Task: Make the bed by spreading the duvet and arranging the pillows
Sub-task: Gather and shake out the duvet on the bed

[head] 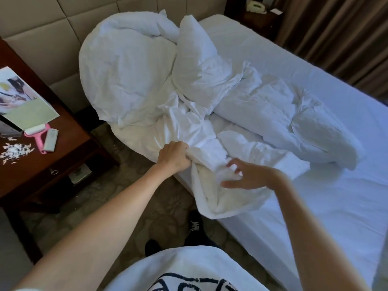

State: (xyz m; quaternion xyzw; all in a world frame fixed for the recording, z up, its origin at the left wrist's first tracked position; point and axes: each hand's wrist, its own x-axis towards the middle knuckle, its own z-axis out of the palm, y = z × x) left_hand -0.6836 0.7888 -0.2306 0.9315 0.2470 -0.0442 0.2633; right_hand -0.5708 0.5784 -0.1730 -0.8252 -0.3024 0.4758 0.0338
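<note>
A white duvet [247, 114] lies crumpled in a heap across the head and middle of the bed [336, 206]. Its near corner hangs over the bed's left edge. My left hand [174, 157] is closed on a bunched fold of the duvet at that edge. Just to the right, my right hand [243, 175] hovers over the duvet corner with fingers spread, touching the cloth lightly but not gripping it. A white pillow [197, 66] stands tilted on top of the heap. A second large pillow [123, 70] leans against the headboard at the left.
A dark wooden nightstand [69, 156] stands left of the bed, holding a pink lint roller [37, 133], a white remote [50, 139], a printed card and paper scraps. A padded headboard [42, 28] is behind. Brown curtains [346, 38] hang at the far right. Patterned carpet lies underfoot.
</note>
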